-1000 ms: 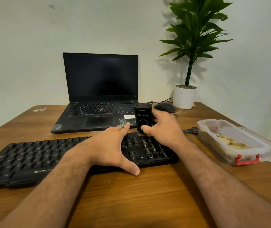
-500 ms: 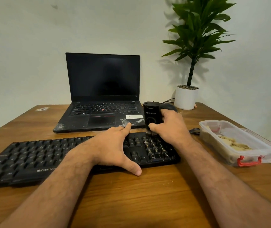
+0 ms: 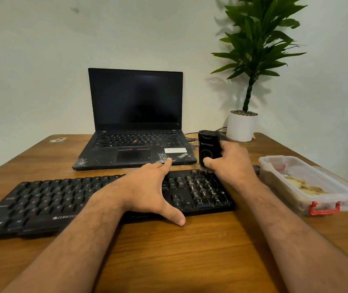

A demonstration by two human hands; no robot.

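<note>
- Rightward your right hand (image 3: pixel 230 163) has moved the black device (image 3: pixel 206 144), which now stands upright over the keyboard's (image 3: pixel 42 199) far right corner.
- This hand wraps its lower body; your left hand (image 3: pixel 145 187) lies flat on the keys.
- It seems light, stiff and smooth: grip the sides.

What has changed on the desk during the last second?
The right hand, gripping the black device, carried it a little to the right, past the corner of the laptop. The left hand stayed resting on the keyboard; nothing else moved.
</note>
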